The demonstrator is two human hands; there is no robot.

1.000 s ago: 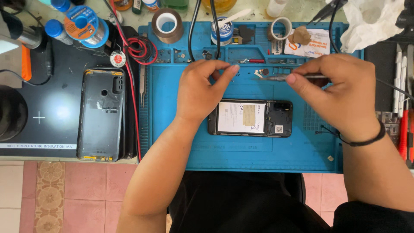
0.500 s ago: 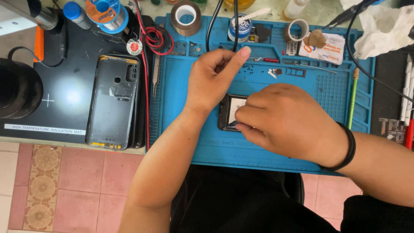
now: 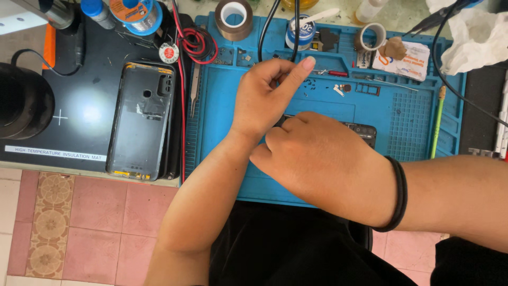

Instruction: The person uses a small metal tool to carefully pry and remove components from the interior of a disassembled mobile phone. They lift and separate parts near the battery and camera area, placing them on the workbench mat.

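Your right hand (image 3: 323, 159) covers the opened phone (image 3: 365, 132) on the blue mat (image 3: 222, 106), its fingers hidden, while your left hand (image 3: 264, 95) steadies it, fingers loosely curled, holding nothing.

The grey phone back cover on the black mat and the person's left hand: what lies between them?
In the head view, between phone back cover and left hand: red and black wires, tweezers, and bare blue mat.

Bright even daylight, glare patch on the black mat (image 3: 84, 114) (white hotspot), soft shadows, sharp focus
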